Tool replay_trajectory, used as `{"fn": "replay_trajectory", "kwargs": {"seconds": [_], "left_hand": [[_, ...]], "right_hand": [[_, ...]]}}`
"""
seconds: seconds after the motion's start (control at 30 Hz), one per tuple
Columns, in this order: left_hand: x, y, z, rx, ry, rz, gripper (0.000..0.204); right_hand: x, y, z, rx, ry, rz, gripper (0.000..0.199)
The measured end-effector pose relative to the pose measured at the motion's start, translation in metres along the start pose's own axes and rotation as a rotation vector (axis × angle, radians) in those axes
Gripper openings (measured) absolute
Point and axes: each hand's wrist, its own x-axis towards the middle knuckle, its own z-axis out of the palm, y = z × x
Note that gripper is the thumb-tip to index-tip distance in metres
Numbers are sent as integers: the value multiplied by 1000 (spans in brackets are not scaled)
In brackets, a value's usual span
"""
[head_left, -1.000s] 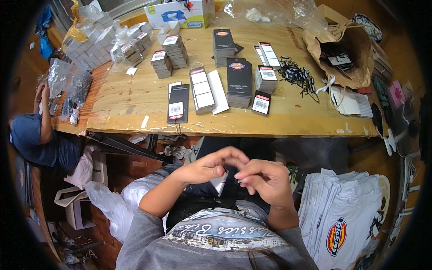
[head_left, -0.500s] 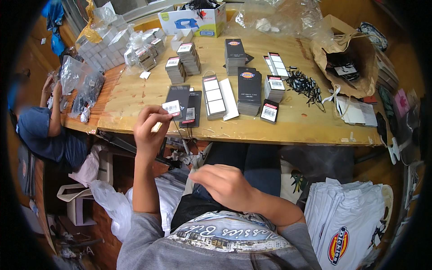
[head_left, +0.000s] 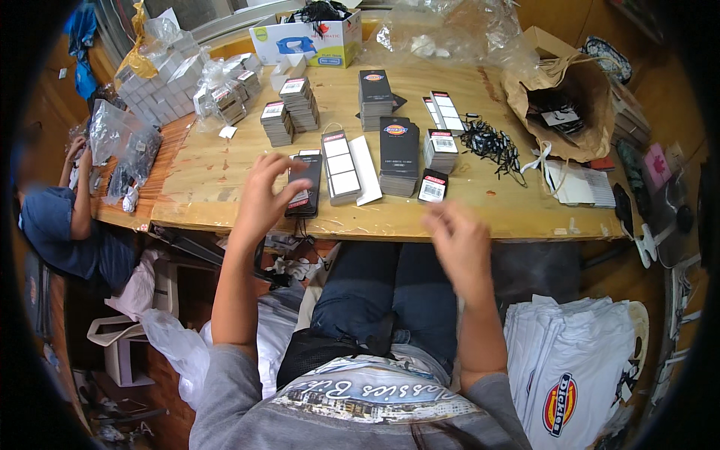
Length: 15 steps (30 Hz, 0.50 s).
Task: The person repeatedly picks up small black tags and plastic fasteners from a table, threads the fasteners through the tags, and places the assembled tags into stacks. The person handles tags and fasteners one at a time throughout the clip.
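Hovering at the near edge of the wooden table (head_left: 217, 176), left of the frame's centre, the left hand (head_left: 262, 196) is held with its thumb well apart from its curved fingers, and nothing shows in its grasp. Its thumb overlaps a small pile of long black tags (head_left: 313, 184) in the view, so whether it touches them I cannot tell. The right hand (head_left: 463, 247), right of centre and blurred, has its fingers loosely bent; whether they pinch anything I cannot tell. Just above it in the frame lies a small black tag with a white label (head_left: 433, 189), and beyond that stands a short stack of labelled tags (head_left: 441, 152). Between the hands, near mid-frame, are a stack of tags with white panels (head_left: 342, 169), a blank white strip (head_left: 368, 176) beside it, and a taller stack of black tags (head_left: 398, 159). Farther up stand another black stack (head_left: 375, 103) at upper centre and two small stacks (head_left: 289, 116) to its left. Right of centre lies a tangle of black strings (head_left: 491, 146), with an open brown paper bag (head_left: 598, 101) at the upper right. A printed carton (head_left: 307, 49) sits at the top, and many small white boxes (head_left: 154, 101) fill the upper left. A co-worker in a dark blue top (head_left: 56, 217) sits at the left edge; folded white shirts (head_left: 577, 352) are piled at the lower right.
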Motion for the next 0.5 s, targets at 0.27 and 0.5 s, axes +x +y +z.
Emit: {"fn": "replay_trajectory", "kwargs": {"seconds": [0.27,0.5], "left_hand": [[63,-26,47,178,-163,-46,93],[68,-23,47,249,-94,-18,88]], "right_hand": [[53,29,-1,-235,38,33,36],[122,1,14,-388,-47,-312,40]]}}
